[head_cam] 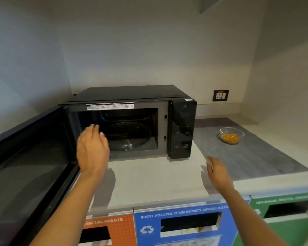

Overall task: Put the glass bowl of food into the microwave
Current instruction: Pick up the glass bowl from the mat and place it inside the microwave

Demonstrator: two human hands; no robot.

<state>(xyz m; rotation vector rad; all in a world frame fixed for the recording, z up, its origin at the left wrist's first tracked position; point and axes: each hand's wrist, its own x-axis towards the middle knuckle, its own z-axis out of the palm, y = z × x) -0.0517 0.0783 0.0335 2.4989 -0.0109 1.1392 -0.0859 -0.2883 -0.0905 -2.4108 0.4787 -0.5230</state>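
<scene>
While the microwave door (30, 157) hangs wide open at far left, I see my left hand (92, 148) spread and empty in front of the microwave (132, 121) cavity, its glass turntable (128, 137) bare. My right hand (219, 173) hovers open and empty above the pale surface (149, 176). At right, well apart from both, the glass bowl of food (231, 135) sits on a grey mat (256, 157). I'd grip it with both hands and keep it level past the control panel (182, 128); there is free room between.
</scene>
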